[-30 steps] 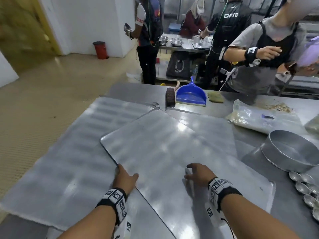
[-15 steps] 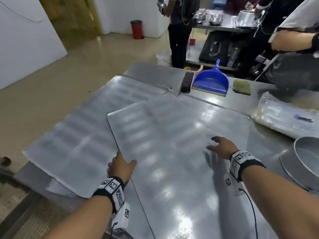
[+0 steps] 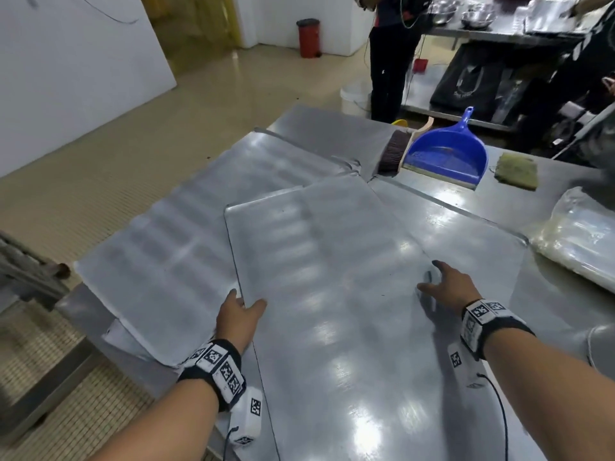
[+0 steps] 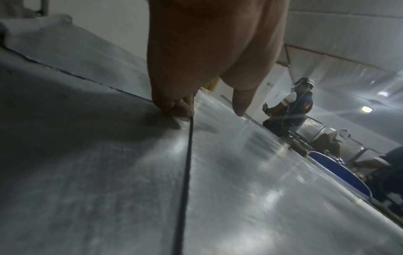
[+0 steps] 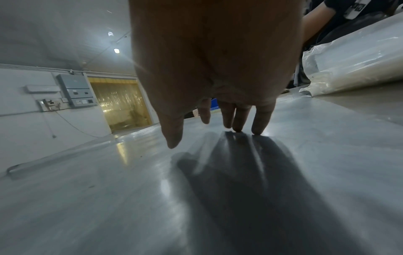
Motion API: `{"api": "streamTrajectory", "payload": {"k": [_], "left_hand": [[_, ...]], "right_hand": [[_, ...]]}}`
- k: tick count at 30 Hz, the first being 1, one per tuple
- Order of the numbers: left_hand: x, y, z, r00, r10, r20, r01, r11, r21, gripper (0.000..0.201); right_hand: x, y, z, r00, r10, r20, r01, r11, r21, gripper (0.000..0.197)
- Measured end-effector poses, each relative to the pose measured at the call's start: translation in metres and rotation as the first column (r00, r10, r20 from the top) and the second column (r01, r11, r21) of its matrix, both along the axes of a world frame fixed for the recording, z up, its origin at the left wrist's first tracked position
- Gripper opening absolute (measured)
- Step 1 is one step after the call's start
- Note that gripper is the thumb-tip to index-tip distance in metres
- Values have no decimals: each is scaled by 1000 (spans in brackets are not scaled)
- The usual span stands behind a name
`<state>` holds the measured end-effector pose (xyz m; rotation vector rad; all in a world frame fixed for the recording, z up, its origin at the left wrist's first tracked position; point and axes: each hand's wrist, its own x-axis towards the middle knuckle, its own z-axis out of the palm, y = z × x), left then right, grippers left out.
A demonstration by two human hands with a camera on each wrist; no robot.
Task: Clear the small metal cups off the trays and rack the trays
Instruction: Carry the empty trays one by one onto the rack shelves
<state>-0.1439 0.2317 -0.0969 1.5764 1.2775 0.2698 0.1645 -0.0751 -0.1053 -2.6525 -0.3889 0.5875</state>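
Observation:
A large flat metal tray (image 3: pixel 332 261) lies skewed on top of two other trays on the steel table. My left hand (image 3: pixel 238 314) grips its left edge, thumb on top and fingers curled at the rim (image 4: pixel 187 155). My right hand (image 3: pixel 446 287) is spread flat, and its fingertips (image 5: pixel 257 127) press on the tray's surface (image 5: pixel 130 189) near its right side. The tray's top is bare. No small metal cups are in view.
A second tray (image 3: pixel 159 254) overhangs the table's left edge; a third (image 3: pixel 466 234) lies under the top one at right. Beyond stand a brush (image 3: pixel 392 151), blue dustpan (image 3: pixel 446 154), sponge (image 3: pixel 515 169) and plastic bag (image 3: pixel 582 234). A round pan's rim (image 3: pixel 602 344) shows at right. People work behind the table.
My right hand has moved farther out and to the right across the tray. My view has swung left, so the round pan and the cups have left the picture. The left hand keeps its grip.

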Motion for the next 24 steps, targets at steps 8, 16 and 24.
{"api": "streamTrajectory", "payload": {"k": [8, 16, 24], "left_hand": [[7, 10, -27, 992, 72, 101, -67, 997, -46, 54], [11, 1, 0, 973, 50, 227, -42, 998, -38, 19], [45, 5, 46, 949, -68, 307, 57, 997, 46, 21]], "right_hand": [[20, 8, -8, 991, -115, -62, 122, 985, 123, 89], [36, 9, -4, 966, -209, -154, 231, 962, 144, 89], [38, -26, 47, 975, -213, -61, 221, 938, 267, 69]]}}
